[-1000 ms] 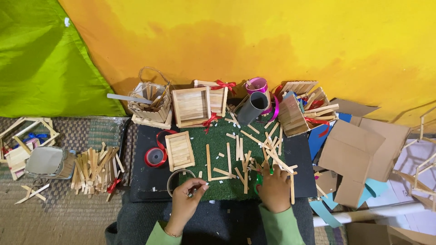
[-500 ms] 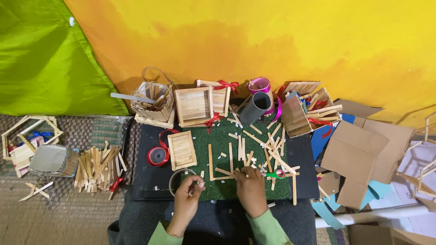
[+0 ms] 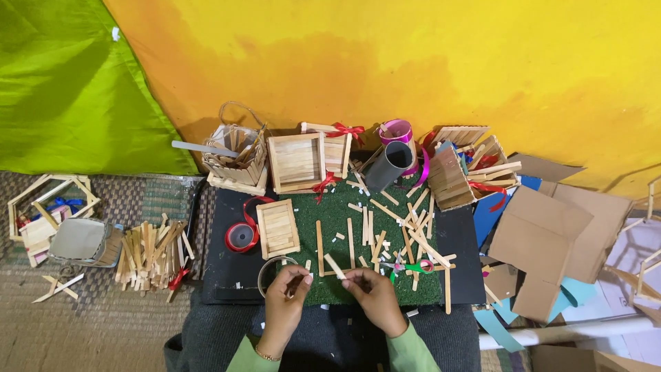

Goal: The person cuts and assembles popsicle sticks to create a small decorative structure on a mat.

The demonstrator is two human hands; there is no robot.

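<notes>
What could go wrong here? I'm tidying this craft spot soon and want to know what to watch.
The left hand and right hand pinch a small wooden stick at the near edge of the green mat; it could slip into the lap. Loose sticks crowd the mat, so a sleeve might scatter them. Scissors lie half buried beside the right hand and could nick a finger.

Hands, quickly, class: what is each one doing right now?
Left hand: fingers pinched on something small; what it is cannot be told.
Right hand: fingertips closed on a short wooden stick.
</notes>
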